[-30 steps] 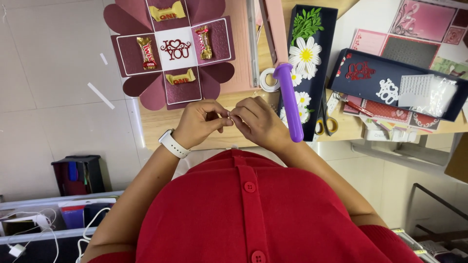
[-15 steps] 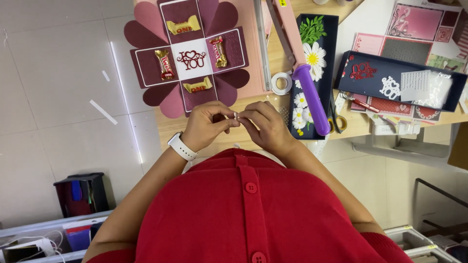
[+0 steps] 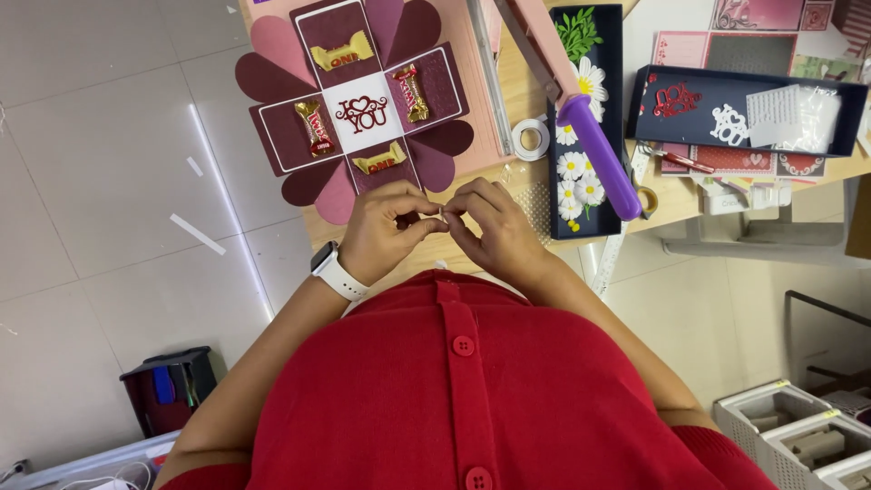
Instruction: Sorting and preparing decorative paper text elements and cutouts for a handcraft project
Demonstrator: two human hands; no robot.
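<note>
My left hand (image 3: 386, 231) and my right hand (image 3: 494, 227) meet fingertip to fingertip over the near edge of the wooden table (image 3: 522, 100). Between the fingertips is something very small and pale (image 3: 441, 215); I cannot tell what it is. A white watch (image 3: 337, 270) sits on my left wrist. Just beyond my hands lies an unfolded maroon and pink paper box (image 3: 358, 100) with heart-shaped flaps and several small wrapped sweets stuck on its panels.
A purple-handled paper trimmer (image 3: 594, 154) lies over a dark box with white paper daisies (image 3: 581, 172). A tape roll (image 3: 531, 138) sits beside it. A dark tray of paper cut-outs (image 3: 744, 113) is at right. Bins stand on the tiled floor.
The view has shifted so the table things sit further right and lower. My hands stay pinched together at the table edge.
</note>
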